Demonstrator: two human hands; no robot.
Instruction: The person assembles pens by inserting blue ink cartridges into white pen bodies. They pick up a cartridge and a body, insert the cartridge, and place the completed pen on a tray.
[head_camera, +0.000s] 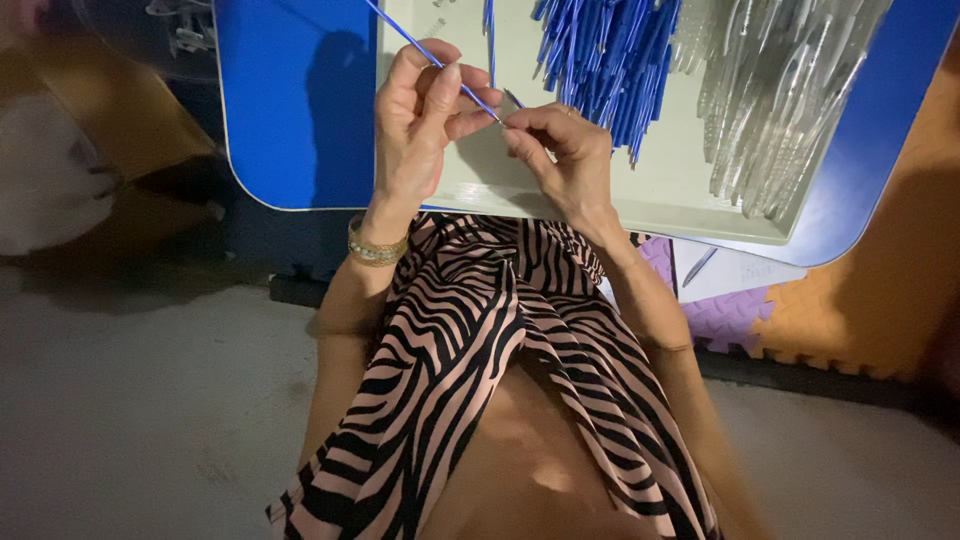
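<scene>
Above the pale tray's (470, 190) near edge, the left hand (415, 125) pinches a thin blue refill (430, 55); the right hand (560, 155) closes narrowly on its tip (503, 121). This seems the tip-fitting step; the next move probably needs a straight, gentle push, beside the blue refill heap (605, 60) and clear barrels (780, 90).

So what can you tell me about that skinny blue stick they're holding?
The blue stick is a very thin, straight rod, like a pen's ink refill, and looks like plastic. It slants from upper left, where it runs out of the picture, down to a tip near the middle. The left hand pinches it between thumb and fingers; the right hand meets its lower tip. It hangs above the pale tray.
</scene>
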